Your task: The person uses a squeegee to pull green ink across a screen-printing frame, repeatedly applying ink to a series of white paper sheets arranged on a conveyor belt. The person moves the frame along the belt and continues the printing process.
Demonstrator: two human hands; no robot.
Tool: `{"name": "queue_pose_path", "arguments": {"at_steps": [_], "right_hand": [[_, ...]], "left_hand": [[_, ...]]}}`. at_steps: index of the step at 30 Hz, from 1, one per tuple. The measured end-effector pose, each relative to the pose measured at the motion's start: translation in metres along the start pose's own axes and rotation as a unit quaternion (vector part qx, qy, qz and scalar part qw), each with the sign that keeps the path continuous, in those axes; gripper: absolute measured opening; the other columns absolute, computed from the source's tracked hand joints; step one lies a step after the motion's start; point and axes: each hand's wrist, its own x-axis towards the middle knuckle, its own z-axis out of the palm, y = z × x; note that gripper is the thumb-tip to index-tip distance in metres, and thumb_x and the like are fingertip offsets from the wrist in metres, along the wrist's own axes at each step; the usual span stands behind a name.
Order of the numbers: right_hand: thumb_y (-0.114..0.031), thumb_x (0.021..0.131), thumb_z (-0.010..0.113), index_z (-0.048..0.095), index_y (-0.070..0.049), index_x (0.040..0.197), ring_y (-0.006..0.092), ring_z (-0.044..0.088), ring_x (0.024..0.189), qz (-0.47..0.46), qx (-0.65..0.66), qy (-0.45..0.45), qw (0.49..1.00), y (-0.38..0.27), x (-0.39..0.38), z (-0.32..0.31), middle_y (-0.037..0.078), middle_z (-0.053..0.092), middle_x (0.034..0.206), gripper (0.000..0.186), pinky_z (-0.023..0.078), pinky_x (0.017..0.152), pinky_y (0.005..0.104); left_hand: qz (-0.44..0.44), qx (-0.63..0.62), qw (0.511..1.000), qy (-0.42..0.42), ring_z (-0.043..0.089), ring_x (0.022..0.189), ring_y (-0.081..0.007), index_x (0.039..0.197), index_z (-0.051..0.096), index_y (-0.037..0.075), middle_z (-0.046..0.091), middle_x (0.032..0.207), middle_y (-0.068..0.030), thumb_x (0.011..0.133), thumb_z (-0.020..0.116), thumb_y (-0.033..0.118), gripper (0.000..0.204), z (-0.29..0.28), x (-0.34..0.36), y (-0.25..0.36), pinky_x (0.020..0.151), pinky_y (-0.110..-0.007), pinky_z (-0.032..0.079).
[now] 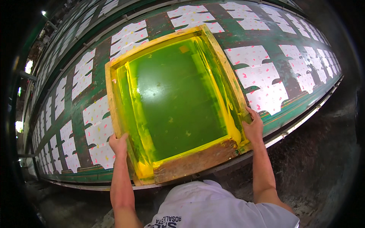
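1. Left hand (119,145): its fingers are closed around the left rail of a wooden screen-printing frame (228,72), near the rail's lower part; the undersides of the fingers are hidden.
2. Right hand (254,125): its fingers and thumb hold the opposite rail, near the lower corner.
3. The frame lies between the two sets of fingers and extends well beyond them. Whether it rests flat or is slightly raised, I cannot tell.
4. Between the fingers, and mostly ahead of them, is the green mesh (175,98). Yellow ink (232,131) runs down both sides, thick just inside the right fingers.
5. Nearer the body than either set of fingers, a brown wooden board (195,161) lies along the frame's near end.
6. Outside the left fingers, just beside them, are white printed pieces (99,133) with small pink marks; more white pieces (262,81) lie ahead of the right fingers.
7. Under those pieces, a long green table (296,105) stretches away to both sides of the fingers.
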Motion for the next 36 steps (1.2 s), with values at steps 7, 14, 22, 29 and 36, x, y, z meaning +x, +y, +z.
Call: {"name": "queue_pose_path", "arguments": {"at_steps": [7,14,22,29,36], "right_hand": [[-0.009,0.086,0.084,0.067,-0.012,0.15,0.0403,0.063,0.138,-0.26,-0.189,-0.014,0.947,-0.052,-0.048,-0.008,0.018,0.065,0.15,0.066,0.052,0.115,0.0532],[-0.011,0.081,0.083,0.073,-0.017,0.143,0.0353,0.071,0.124,-0.447,-0.159,-0.311,0.824,-0.127,-0.125,0.027,0.012,0.069,0.147,0.063,0.056,0.109,0.0504],[-0.007,0.082,0.081,0.074,-0.016,0.138,0.034,0.073,0.119,-0.421,-0.217,-0.299,0.828,-0.185,-0.138,0.065,0.01,0.076,0.127,0.057,0.059,0.101,0.0486],[-0.007,0.084,0.079,0.076,-0.016,0.132,0.0326,0.076,0.115,-0.382,-0.256,-0.305,0.834,-0.198,-0.148,0.059,0.011,0.078,0.117,0.048,0.061,0.098,0.0479],[-0.008,0.089,0.07,0.076,-0.018,0.138,0.0331,0.075,0.115,-0.384,-0.25,-0.227,0.859,-0.188,-0.187,0.074,0.01,0.078,0.125,0.051,0.059,0.102,0.047]], "left_hand": [[-0.039,0.073,0.996,-0.024,0.077,0.102,-0.0299,0.117,0.082,-0.002,0.08,0.116,-0.0175,0.083,0.087,0.014,0.038,0.001,0.003,0.005,0.093,-0.04,0.058],[-0.051,0.126,0.991,-0.001,0.077,0.108,-0.0418,0.114,0.083,0.004,0.079,0.118,-0.0206,0.082,0.089,0.027,0.04,0.009,0.005,0.017,0.096,-0.05,0.06],[-0.023,0.133,0.991,0.006,0.072,0.117,-0.0462,0.123,0.08,0.007,0.073,0.127,-0.0251,0.086,0.084,0.027,0.042,-0.004,-0.007,0.037,0.101,-0.056,0.058],[0.026,0.119,0.993,-0.004,0.068,0.119,-0.0475,0.123,0.075,0.004,0.069,0.125,-0.025,0.09,0.078,0.029,0.041,-0.002,-0.005,0.025,0.101,-0.057,0.057],[0.015,0.135,0.991,-0.016,0.066,0.122,-0.0469,0.125,0.071,0.0,0.067,0.128,-0.0251,0.092,0.076,0.03,0.045,-0.007,-0.006,0.028,0.103,-0.057,0.056]]}}
